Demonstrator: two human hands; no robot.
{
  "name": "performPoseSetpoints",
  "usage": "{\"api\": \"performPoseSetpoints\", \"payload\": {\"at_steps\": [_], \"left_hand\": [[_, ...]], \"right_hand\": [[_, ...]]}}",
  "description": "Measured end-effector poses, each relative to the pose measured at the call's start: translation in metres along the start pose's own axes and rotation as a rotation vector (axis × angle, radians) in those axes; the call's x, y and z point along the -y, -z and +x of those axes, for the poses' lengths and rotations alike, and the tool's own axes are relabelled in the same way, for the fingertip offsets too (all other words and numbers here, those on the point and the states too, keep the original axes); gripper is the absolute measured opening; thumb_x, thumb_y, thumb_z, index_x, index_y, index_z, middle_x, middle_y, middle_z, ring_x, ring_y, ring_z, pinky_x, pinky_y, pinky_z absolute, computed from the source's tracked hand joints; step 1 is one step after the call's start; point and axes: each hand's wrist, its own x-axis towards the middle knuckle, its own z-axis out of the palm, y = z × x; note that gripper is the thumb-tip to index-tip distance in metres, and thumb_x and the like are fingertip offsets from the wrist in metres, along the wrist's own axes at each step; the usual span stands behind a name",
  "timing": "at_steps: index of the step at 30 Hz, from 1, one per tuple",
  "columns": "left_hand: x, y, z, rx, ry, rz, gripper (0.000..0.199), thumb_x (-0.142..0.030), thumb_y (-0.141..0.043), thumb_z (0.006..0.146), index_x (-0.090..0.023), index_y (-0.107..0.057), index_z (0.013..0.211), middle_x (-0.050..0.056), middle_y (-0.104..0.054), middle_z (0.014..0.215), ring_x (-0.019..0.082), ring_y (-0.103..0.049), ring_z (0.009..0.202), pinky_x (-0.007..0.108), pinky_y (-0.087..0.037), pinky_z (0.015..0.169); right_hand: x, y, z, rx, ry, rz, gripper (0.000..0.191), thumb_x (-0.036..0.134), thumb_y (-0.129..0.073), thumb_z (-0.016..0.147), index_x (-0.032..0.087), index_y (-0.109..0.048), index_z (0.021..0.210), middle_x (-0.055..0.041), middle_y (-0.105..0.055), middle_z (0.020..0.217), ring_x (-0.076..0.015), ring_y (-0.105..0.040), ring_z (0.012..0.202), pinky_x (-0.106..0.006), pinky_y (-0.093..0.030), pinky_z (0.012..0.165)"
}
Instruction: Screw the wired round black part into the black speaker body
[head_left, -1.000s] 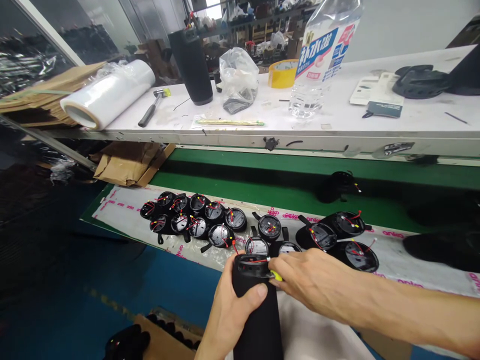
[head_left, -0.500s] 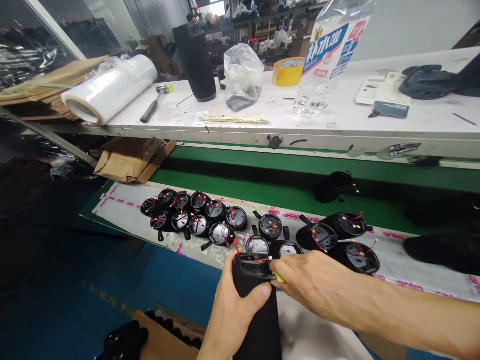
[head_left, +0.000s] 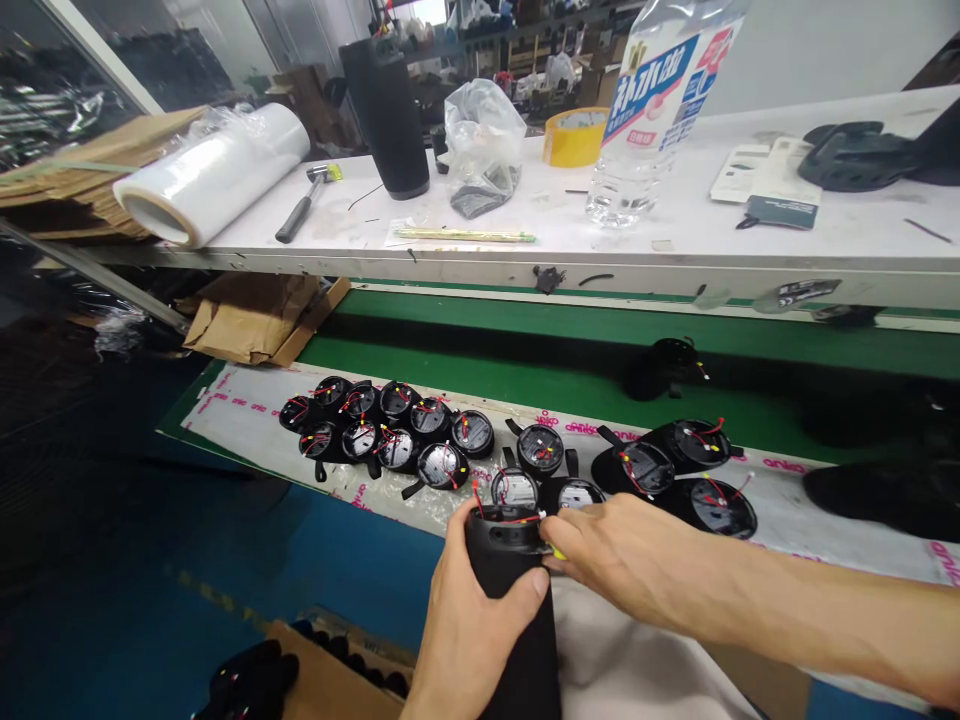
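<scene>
From the head camera we see our left hand wrapped around an upright black cylinder at the bottom centre, thumb across its front. Our right hand pinches at the cylinder's open top rim, where red wires and a yellow tip show. Beyond lie round black wired parts on plastic sheet printed with pink lettering. A water bottle with a blue Chinese label stands on the white shelf.
</scene>
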Motion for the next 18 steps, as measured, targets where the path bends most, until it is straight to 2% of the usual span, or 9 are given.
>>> {"api": "performPoseSetpoints", "payload": {"at_steps": [3, 6, 8, 10, 13, 18], "left_hand": [[0.004, 0.009, 0.008, 0.114, 0.010, -0.207, 0.081, -0.055, -0.083, 0.076, -0.022, -0.052, 0.143, 0.013, -0.070, 0.141, 0.037, -0.059, 0.136, 0.049, -0.039, 0.118], [0.010, 0.015, 0.017, 0.291, 0.061, -0.443, 0.082, -0.054, -0.087, 0.071, -0.023, -0.056, 0.140, 0.011, -0.076, 0.131, 0.037, -0.066, 0.126, 0.048, -0.046, 0.112], [0.015, 0.016, 0.020, 0.345, 0.065, -0.520, 0.080, -0.052, -0.088, 0.070, -0.024, -0.057, 0.138, 0.010, -0.077, 0.127, 0.036, -0.069, 0.120, 0.047, -0.049, 0.107], [0.019, 0.016, 0.022, 0.354, 0.064, -0.551, 0.076, -0.052, -0.086, 0.073, -0.025, -0.057, 0.138, 0.010, -0.077, 0.126, 0.036, -0.071, 0.117, 0.047, -0.052, 0.104], [0.021, 0.015, 0.020, 0.310, 0.079, -0.523, 0.076, -0.053, -0.085, 0.075, -0.025, -0.055, 0.140, 0.011, -0.078, 0.127, 0.037, -0.069, 0.122, 0.050, -0.049, 0.109], [0.010, 0.015, 0.014, 0.195, 0.038, -0.404, 0.091, -0.054, -0.089, 0.071, -0.024, -0.052, 0.149, 0.012, -0.075, 0.137, 0.039, -0.065, 0.133, 0.051, -0.043, 0.118]], "right_hand": [[-0.006, -0.006, 0.002, -0.020, 0.006, 0.078, 0.027, 0.029, -0.036, 0.115, 0.021, -0.052, 0.095, 0.0010, -0.061, 0.076, -0.0168, -0.053, 0.056, -0.035, -0.026, 0.051], [-0.010, -0.011, 0.002, -0.091, 0.047, 0.133, 0.037, 0.034, -0.025, 0.118, 0.020, -0.054, 0.098, -0.0005, -0.063, 0.078, -0.0169, -0.056, 0.059, -0.034, -0.031, 0.053], [-0.011, -0.010, 0.002, -0.124, 0.056, 0.174, 0.039, 0.036, -0.024, 0.118, 0.020, -0.055, 0.101, -0.0012, -0.066, 0.080, -0.0173, -0.059, 0.062, -0.033, -0.034, 0.054], [-0.009, -0.005, 0.001, -0.130, 0.002, 0.205, 0.035, 0.037, -0.028, 0.117, 0.020, -0.056, 0.106, -0.0009, -0.067, 0.081, -0.0180, -0.062, 0.064, -0.033, -0.036, 0.056], [-0.005, 0.007, 0.002, -0.067, -0.120, 0.201, 0.022, 0.034, -0.040, 0.115, 0.021, -0.057, 0.110, 0.0008, -0.069, 0.082, -0.0190, -0.065, 0.065, -0.033, -0.036, 0.057], [-0.001, 0.014, 0.008, -0.003, -0.046, 0.101, 0.015, 0.029, -0.052, 0.111, 0.021, -0.056, 0.099, 0.0005, -0.067, 0.081, -0.0189, -0.062, 0.061, -0.035, -0.028, 0.053]]}}
